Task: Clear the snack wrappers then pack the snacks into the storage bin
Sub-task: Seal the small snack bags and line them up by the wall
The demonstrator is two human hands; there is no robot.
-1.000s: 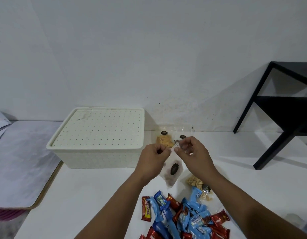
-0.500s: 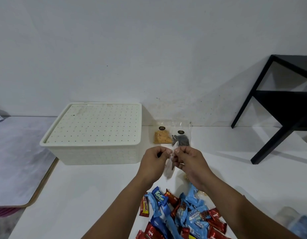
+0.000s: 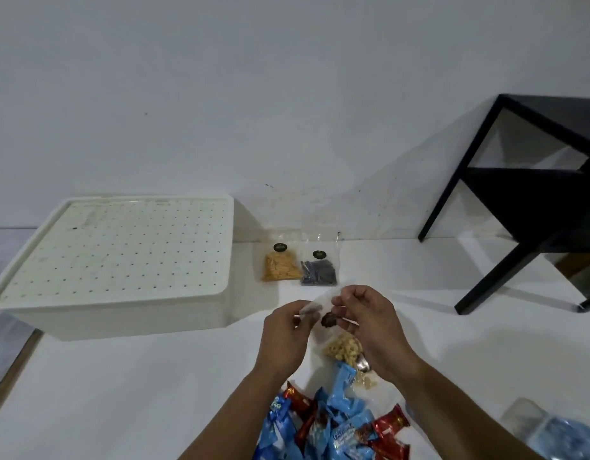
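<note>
Both hands hold one empty clear wrapper (image 3: 321, 302) with a dark round sticker, above the white table. My left hand (image 3: 285, 333) pinches its left edge and my right hand (image 3: 370, 322) pinches its right side. Below them lies a clear bag of pale curled snacks (image 3: 341, 348). A pile of blue and red candy packets (image 3: 333, 423) sits near the front edge, between my forearms. The cream storage bin (image 3: 121, 313) stands at the left with its perforated lid on. To its right, by the wall, lie a bag of orange sticks (image 3: 280, 265) and a bag of dark snacks (image 3: 320, 268).
A black metal side table (image 3: 532, 194) stands at the right, one leg on the white surface. A clear plastic object with bluish content (image 3: 552, 429) is at the bottom right corner. A lower grey surface with a wooden edge (image 3: 11, 370) lies left of the table.
The wrapper hung flat between my hands a second ago; it is now crumpled and bunched between them. The camera has tilted, so the bin and bags appear lower.
</note>
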